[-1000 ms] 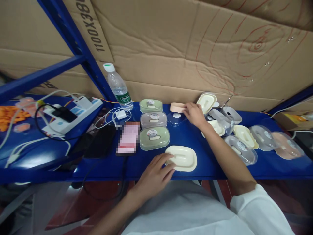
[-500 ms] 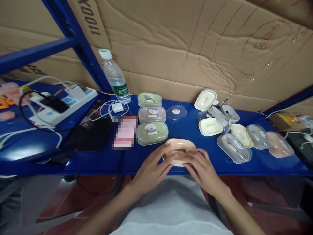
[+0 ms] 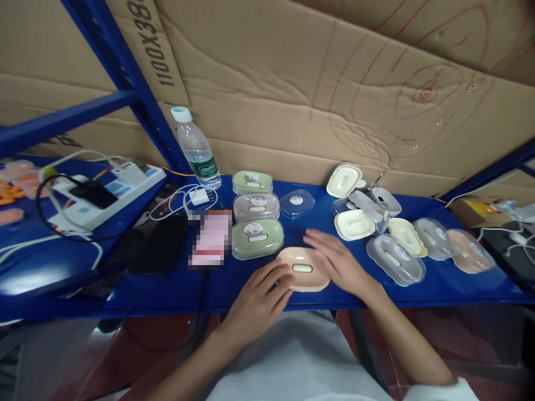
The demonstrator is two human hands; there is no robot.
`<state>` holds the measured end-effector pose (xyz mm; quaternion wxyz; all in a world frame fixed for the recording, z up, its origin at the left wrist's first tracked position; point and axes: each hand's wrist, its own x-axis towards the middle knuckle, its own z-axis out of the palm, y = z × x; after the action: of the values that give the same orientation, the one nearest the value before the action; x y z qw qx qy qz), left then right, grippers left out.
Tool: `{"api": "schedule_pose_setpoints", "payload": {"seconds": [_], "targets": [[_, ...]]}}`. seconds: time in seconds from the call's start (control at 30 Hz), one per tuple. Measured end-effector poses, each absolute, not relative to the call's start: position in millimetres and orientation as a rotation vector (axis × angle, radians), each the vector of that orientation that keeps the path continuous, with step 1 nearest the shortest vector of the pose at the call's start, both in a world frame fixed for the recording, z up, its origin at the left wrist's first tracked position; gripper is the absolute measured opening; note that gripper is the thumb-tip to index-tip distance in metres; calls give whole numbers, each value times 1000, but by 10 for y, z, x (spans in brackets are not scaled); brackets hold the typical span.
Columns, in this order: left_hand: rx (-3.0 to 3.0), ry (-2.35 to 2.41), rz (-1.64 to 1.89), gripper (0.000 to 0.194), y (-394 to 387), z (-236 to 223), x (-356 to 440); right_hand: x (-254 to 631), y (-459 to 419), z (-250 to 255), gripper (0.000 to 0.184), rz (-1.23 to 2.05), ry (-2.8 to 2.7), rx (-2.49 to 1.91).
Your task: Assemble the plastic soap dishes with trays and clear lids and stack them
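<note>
Peach, plain peach across the dish (image 3: 306, 282), a cream oval (image 3: 301, 268) showing in its slot! Left of the dish, green boxes (image 3: 256, 248) flank a mauve-grey box (image 3: 246, 208). Beyond the dish, a clear lid (image 3: 297, 208) flashes a white label (image 3: 296, 200); right of the dish, cream trays (image 3: 354, 225). Blue bench (image 3: 320, 220) beneath it, brown cardboard (image 3: 259, 67) behind, ringed in red!

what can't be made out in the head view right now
In the head view:
Peach tray: left end behind the left hand, right edge partly behind the right hand.
Cream piece beneath: covered by the tray, except a strip.
Clear lid: label print too small.
Phone screen: pixelated.
Orange pieces: cut off by left edge.
</note>
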<state>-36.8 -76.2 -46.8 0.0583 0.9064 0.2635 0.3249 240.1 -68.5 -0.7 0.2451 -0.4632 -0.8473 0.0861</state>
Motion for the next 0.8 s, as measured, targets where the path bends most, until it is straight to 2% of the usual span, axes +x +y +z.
{"api": "schedule_pose_setpoints", "payload": {"seconds": [0.17,0.27,0.4,0.6,0.8], "targets": [[2680,782,1039,22,-764,-416,-364,2480,284,-90,62,46,-2351,-1577],[2646,793,1016,23,-761,-415,-372,2464,409,-159,58,-6,-2417,-1600],[2621,769,1008,23,-755,-425,-382,2509,198,-180,65,-66,-2444,-1547],[2607,731,1026,23,-760,-420,-383,2622,-168,-33,67,241,-2365,-1520],[2498,924,1069,29,-801,-476,-385,2447,-860,115,67,275,-2388,-1336]]}}
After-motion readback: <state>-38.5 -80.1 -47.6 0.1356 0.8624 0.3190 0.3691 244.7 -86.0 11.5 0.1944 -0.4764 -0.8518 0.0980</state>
